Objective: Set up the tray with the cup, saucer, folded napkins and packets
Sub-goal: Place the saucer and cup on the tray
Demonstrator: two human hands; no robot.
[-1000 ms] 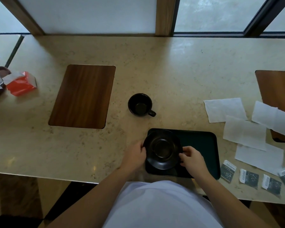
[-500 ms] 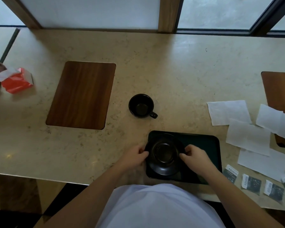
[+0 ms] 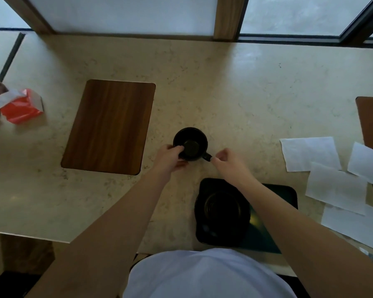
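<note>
Black cup (image 3: 190,144) sitting at frame centre on the desk (image 3: 224,87), being gripped at its left wall by curled left hand (image 3: 170,155), handle being pinched by right hand (image 3: 226,161). Saucer (image 3: 222,208) lying on tray (image 3: 274,211), lower right. Napkins (image 3: 336,186) lying unfolded far right.

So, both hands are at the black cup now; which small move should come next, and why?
Probably lift the cup and set it on the saucer. The left hand holds its side, the right hand pinches its handle, and the saucer sits bare on the tray.
</note>
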